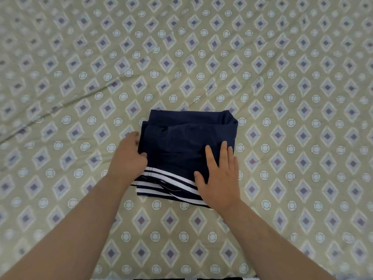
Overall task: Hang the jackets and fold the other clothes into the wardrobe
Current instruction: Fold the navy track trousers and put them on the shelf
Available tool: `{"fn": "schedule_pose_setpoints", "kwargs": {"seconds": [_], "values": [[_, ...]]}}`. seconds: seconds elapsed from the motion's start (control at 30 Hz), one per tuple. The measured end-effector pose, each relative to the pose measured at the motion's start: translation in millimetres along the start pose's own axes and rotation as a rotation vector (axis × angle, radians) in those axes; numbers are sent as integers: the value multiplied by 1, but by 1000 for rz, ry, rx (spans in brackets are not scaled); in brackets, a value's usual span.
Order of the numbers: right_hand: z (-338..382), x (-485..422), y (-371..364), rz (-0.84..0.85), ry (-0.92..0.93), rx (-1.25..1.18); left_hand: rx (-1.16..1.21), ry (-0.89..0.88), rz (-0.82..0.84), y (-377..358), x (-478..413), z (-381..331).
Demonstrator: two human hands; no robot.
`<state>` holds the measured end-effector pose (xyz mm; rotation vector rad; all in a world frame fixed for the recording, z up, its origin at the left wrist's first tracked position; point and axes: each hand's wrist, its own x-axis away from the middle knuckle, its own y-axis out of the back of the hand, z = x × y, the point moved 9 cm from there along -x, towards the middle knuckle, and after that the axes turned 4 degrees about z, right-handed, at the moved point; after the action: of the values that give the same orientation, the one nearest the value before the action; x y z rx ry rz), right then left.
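Navy garment (pixel 181 142) is folded into a compact, roughly square bundle and lies flat on the bedsheet (pixel 282 77). The fabric is smooth and thin, with soft creases on top and layered edges showing at the far side. White stripes (pixel 159 176) band the near edge.

Left hand (pixel 129 156) grips the bundle's left edge. Its thumb lies on top of the fabric and its fingers (pixel 133 136) curl around the side, tips partly hidden.

Right hand (pixel 219 178) lies flat on the near right corner with palm down and fingers (pixel 224 152) straight and slightly spread, pressing the cloth. It holds nothing.

The bundle sits between the two sets of fingers and extends beyond their tips. The sheet is matte olive cotton with a diamond-and-ring print and diagonal wrinkles left of the left fingers.
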<state>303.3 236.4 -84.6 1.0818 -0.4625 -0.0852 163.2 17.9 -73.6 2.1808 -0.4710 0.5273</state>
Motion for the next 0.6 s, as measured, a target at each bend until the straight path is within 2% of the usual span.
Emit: {"fn": "schedule_pose_setpoints", "kwargs": {"seconds": [0.07, 0.1, 0.17, 0.23, 0.27, 0.47, 0.6], "values": [[1, -5, 6, -57, -5, -80, -327, -249, -177, 2, 11, -39], [-1, -9, 8, -85, -20, -109, -426, -338, -179, -11, 17, -53], [-8, -15, 5, -99, -64, -113, -589, -424, -69, -53, 24, -60], [-16, -21, -6, -59, -93, -88, -759, -434, 46, -91, 25, -43], [-19, -22, -11, -38, -93, -90, -804, -438, 53, -99, 22, -33], [-26, -26, -18, -41, -86, -230, -818, -413, 35, -111, 4, -25], [-48, -17, 2, -211, -295, -577, -806, -414, 30, -109, 4, -23]]}}
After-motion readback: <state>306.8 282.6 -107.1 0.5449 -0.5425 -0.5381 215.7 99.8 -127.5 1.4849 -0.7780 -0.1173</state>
